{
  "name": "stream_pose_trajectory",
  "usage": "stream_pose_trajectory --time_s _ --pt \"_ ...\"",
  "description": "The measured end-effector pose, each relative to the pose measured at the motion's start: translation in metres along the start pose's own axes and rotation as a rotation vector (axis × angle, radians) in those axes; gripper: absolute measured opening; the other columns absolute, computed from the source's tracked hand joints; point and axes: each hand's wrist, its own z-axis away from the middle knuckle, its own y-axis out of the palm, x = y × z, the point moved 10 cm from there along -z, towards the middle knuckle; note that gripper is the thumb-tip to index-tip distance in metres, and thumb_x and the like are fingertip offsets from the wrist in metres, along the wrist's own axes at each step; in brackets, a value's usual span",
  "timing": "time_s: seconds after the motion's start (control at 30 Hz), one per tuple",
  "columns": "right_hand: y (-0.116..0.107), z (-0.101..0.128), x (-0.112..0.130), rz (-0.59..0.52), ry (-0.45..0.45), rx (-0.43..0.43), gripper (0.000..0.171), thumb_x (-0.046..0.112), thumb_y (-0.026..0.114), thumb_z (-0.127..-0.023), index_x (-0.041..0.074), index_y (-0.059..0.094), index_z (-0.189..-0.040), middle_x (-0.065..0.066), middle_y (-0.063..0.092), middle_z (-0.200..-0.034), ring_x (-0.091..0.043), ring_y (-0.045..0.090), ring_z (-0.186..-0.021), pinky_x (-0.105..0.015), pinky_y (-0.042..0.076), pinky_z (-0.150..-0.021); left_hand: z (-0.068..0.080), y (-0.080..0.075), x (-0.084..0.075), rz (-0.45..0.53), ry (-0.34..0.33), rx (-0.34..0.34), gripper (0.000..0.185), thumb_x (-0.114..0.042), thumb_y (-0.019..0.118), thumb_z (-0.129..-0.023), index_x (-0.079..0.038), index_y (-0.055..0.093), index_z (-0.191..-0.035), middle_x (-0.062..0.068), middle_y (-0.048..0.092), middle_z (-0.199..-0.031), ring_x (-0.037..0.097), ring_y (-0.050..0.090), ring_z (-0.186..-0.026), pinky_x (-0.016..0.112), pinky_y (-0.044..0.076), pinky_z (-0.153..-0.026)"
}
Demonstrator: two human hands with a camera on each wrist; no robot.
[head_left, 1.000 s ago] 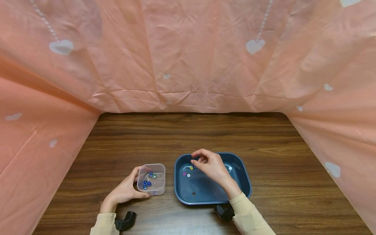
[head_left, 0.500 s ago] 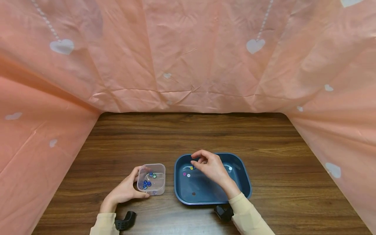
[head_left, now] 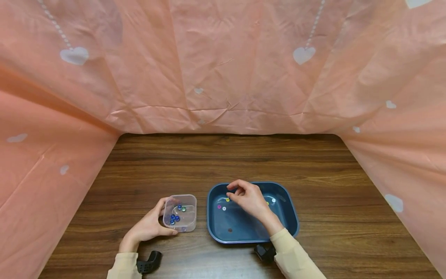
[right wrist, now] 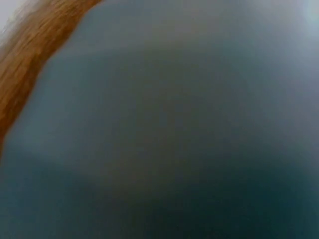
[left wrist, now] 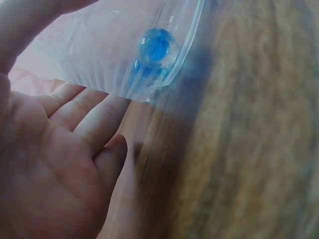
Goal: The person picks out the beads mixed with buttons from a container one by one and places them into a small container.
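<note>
In the head view my left hand (head_left: pixel 148 226) grips a clear plastic box (head_left: pixel 189 219), thumb at its near side and fingers at the far side. Several blue marbles (head_left: pixel 175 218) and a green one (head_left: pixel 183 209) lie inside; the left wrist view shows a blue marble (left wrist: pixel 155 46) through the wall. Over the dark blue tray (head_left: pixel 249 231) is my right hand (head_left: pixel 252 199), its index finger and thumb bent with a gap between the tips. No object shows in that gap. The right wrist view is a blur of the tray.
Small rings lie in the tray: a pink one (head_left: pixel 219 207), a white one (head_left: pixel 224 208), a yellow one (head_left: pixel 227 199) and another white one (head_left: pixel 273 200). Near its front lies a brown piece (head_left: pixel 230 230). Peach cloth (head_left: pixel 223 77) surrounds the wooden table (head_left: pixel 223 159).
My right hand has shifted slightly towards me. The blue marble beside the yellow ring is no longer visible, and a second yellow piece now shows right of the hand. My left hand stays still.
</note>
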Motion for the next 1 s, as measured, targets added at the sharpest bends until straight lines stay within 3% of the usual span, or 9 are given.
stream_pose_trajectory --time_s 0.5,1.0 --pt "0.006 -0.004 -0.013 0.074 0.0 0.018 0.015 0.009 0.075 -0.084 0.007 0.072 -0.099 0.002 0.064 -0.073 -0.01 0.054 -0.062 -0.025 0.043 -0.056 -0.001 0.001 -0.001 0.003 0.017 -0.004 0.092 -0.022 0.09 -0.069 -0.009 0.035 -0.142 0.013 0.053 -0.14 0.027 0.053 -0.124 0.022 0.038 -0.095" --pt "0.016 -0.006 -0.023 0.106 0.025 0.062 0.015 0.008 0.073 -0.085 0.007 0.071 -0.1 0.001 0.062 -0.076 -0.011 0.053 -0.064 -0.027 0.043 -0.057 0.0 0.001 0.001 -0.026 -0.028 -0.008 0.093 -0.025 0.091 -0.068 -0.009 0.036 -0.141 0.013 0.055 -0.138 0.029 0.054 -0.123 0.027 0.039 -0.096"
